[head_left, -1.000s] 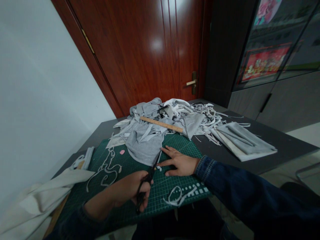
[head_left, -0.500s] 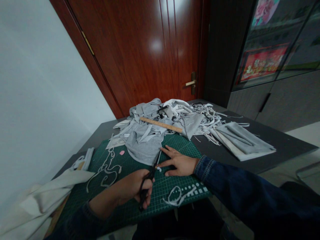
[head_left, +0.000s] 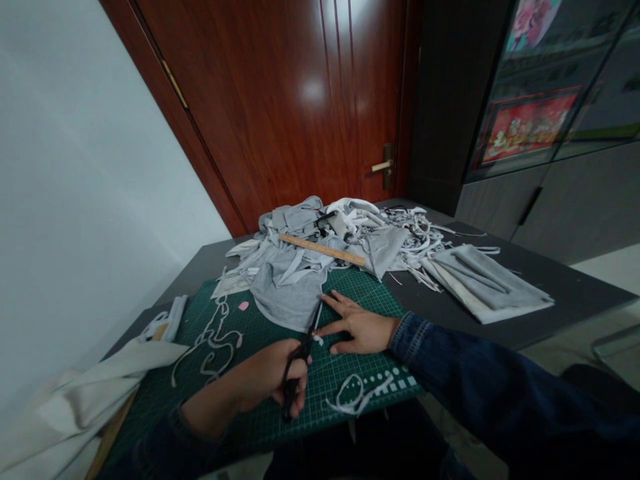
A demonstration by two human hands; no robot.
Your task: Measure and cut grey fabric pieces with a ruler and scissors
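Observation:
My left hand (head_left: 267, 380) is closed around the handles of black scissors (head_left: 300, 357), whose blades point up toward the lower edge of a grey fabric piece (head_left: 287, 297) on the green cutting mat (head_left: 350, 287). My right hand (head_left: 357, 327) lies flat on the mat with fingers spread, beside the scissor tips and the edge of the grey fabric. A thin white strip (head_left: 319, 313) runs along the blades.
A heap of grey and white fabric scraps (head_left: 350, 230) with a wooden ruler (head_left: 323, 249) on it covers the back of the dark table. Folded grey cloth (head_left: 487, 280) lies at right, cream cloth (head_left: 75, 393) at left. White strips (head_left: 213, 337) (head_left: 355, 393) lie on the mat.
My left hand and the scissors have slid a little to the right and forward along the fabric edge. My right hand has stayed in place.

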